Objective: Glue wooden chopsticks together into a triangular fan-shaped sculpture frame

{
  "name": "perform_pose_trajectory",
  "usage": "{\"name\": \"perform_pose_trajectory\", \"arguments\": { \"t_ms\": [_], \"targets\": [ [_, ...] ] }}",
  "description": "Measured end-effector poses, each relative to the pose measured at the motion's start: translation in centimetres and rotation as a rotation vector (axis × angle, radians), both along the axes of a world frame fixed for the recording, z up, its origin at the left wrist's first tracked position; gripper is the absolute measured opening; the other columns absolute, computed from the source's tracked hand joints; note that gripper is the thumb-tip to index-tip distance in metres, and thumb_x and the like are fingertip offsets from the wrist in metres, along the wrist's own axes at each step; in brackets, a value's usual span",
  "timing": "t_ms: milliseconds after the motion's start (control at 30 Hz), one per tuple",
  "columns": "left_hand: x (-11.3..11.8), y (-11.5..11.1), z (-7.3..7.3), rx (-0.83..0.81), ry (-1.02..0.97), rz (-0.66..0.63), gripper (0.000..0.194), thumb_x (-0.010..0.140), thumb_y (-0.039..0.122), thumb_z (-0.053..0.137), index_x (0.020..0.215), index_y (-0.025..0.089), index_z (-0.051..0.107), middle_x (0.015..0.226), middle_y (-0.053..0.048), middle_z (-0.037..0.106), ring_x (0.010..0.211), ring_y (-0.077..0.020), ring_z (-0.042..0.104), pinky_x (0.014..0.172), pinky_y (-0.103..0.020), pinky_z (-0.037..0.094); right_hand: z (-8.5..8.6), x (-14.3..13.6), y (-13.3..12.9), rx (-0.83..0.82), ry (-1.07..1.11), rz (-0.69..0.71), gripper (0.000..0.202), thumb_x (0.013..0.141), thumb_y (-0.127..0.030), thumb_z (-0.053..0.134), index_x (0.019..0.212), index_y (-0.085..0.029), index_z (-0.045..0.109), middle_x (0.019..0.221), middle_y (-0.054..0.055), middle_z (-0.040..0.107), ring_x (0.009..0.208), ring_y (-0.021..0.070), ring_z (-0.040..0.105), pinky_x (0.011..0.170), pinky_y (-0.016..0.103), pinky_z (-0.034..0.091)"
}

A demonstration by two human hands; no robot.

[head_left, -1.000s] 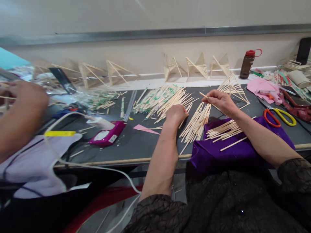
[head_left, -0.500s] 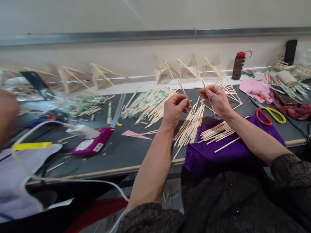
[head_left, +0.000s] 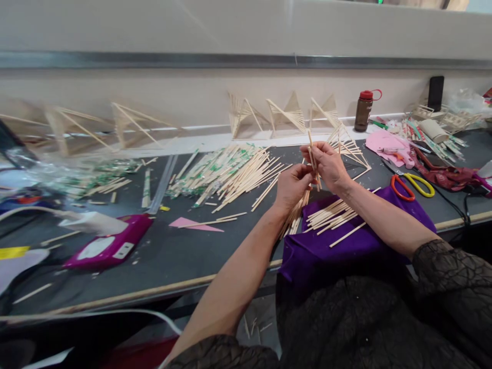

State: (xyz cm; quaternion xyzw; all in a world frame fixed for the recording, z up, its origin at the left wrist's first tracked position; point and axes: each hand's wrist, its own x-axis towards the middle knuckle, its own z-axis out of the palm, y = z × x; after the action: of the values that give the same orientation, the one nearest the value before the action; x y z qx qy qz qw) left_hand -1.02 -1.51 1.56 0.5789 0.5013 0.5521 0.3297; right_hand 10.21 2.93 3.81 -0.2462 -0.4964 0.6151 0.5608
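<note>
My right hand (head_left: 326, 165) pinches a slim wooden chopstick (head_left: 309, 137) that stands nearly upright. Close against it, my left hand (head_left: 292, 185) has its fingers closed around the lower end of a chopstick; the fingertips partly hide where the sticks meet. Below the hands, a pile of bare chopsticks (head_left: 294, 218) is half covered by my left hand. Beneath my right forearm, more chopsticks (head_left: 332, 215) lie on a folded purple cloth (head_left: 346, 241). Behind my right hand stands an open lattice frame of sticks (head_left: 351, 154).
Twisted stick models (head_left: 286, 115) line the wall. Wrapped chopsticks (head_left: 215, 166) lie left of the hands, near a magenta power strip (head_left: 111, 241). To the right are scissors (head_left: 413, 185), a pink glue gun (head_left: 402, 155) and a brown bottle (head_left: 363, 111).
My hands have come together, bringing their sticks side by side; before, they held them apart. The view has turned left-to-right, and the co-worker's hand at the left edge is gone from view.
</note>
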Motion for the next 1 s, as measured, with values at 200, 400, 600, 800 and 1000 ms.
{"name": "perform_pose_trajectory", "arguments": {
  "t_ms": [200, 400, 600, 800, 1000],
  "targets": [
    [0.13, 0.07, -0.05, -0.001, 0.014, 0.019, 0.016, 0.07, 0.033, 0.063, 0.076, 0.018, 0.067, 0.065, 0.001, 0.069, 0.063, -0.0169, 0.069, 0.053, -0.024, 0.053, -0.02, -0.1, 0.01, -0.035, 0.02, 0.0, 0.008, 0.088, -0.026, 0.064, 0.082, -0.022, 0.062, 0.094, 0.002, 0.074, 0.087, 0.0112, 0.065, 0.086, 0.025, 0.053],
    [0.21, 0.09, -0.27, -0.003, 0.024, 0.026, 0.016, 0.071, 0.033, 0.063, 0.076, 0.019, 0.067, 0.064, 0.001, 0.069, 0.063, -0.0179, 0.07, 0.053, -0.025, 0.053, -0.15, -0.11, -0.33, -0.064, 0.058, 0.013, 0.008, 0.085, -0.027, 0.068, 0.079, -0.022, 0.066, 0.084, -0.001, 0.072, 0.078, 0.0097, 0.062, 0.073, 0.02, 0.051],
    [0.42, 0.02, -0.18, 0.001, 0.045, 0.047, 0.016, 0.072, 0.035, 0.064, 0.076, 0.019, 0.067, 0.064, 0.001, 0.068, 0.061, -0.0178, 0.069, 0.052, -0.025, 0.053, -0.48, 0.01, -0.22, -0.068, 0.123, 0.049, 0.012, 0.079, -0.031, 0.073, 0.077, -0.021, 0.068, 0.08, -0.003, 0.072, 0.075, 0.009, 0.061, 0.072, 0.02, 0.05],
    [0.44, 0.21, -0.28, 0.012, 0.078, 0.052, 0.017, 0.073, 0.036, 0.063, 0.076, 0.019, 0.066, 0.064, 0.001, 0.068, 0.06, -0.0172, 0.068, 0.05, -0.025, 0.054, -0.67, 0.04, -0.1, -0.056, 0.15, 0.046, 0.017, 0.077, -0.035, 0.077, 0.078, -0.02, 0.068, 0.077, -0.003, 0.07, 0.073, 0.0089, 0.06, 0.07, 0.02, 0.049],
    [0.33, 0.32, -0.43, 0.031, 0.114, 0.057, 0.018, 0.073, 0.035, 0.063, 0.077, 0.019, 0.067, 0.066, 0.001, 0.068, 0.06, -0.0176, 0.069, 0.05, -0.025, 0.054, -0.71, 0.12, -0.17, -0.077, 0.164, 0.047, 0.016, 0.078, -0.032, 0.075, 0.076, -0.019, 0.068, 0.076, -0.003, 0.069, 0.073, 0.0085, 0.061, 0.068, 0.019, 0.049]
  ]
}}
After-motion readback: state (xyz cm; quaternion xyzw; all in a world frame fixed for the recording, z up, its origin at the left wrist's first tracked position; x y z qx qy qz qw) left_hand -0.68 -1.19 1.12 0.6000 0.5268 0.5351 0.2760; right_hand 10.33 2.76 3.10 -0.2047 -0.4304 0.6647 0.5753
